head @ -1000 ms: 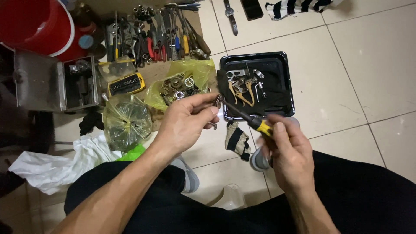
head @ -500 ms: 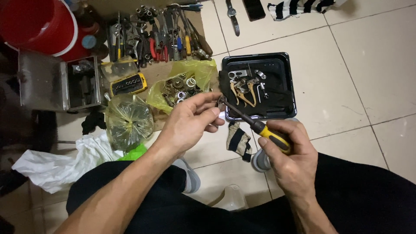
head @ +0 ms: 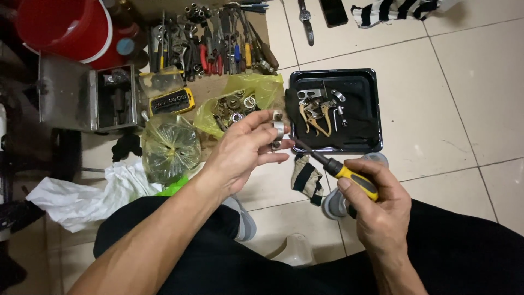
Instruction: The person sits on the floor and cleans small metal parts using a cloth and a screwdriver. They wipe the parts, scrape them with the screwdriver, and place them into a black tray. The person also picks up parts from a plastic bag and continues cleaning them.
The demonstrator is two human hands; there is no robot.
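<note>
Resting above the tiled floor (head: pixel 464 109), a small metal clamp (head: pixel 278 130) is being pinched between the fingertips of the left hand (head: pixel 245 150). A screwdriver (head: pixel 338 170) with a yellow and black handle is being gripped by the closed right hand (head: pixel 376 205), its tip touching the clamp. A black tray (head: pixel 371 109) of metal parts is lying just beyond.
</note>
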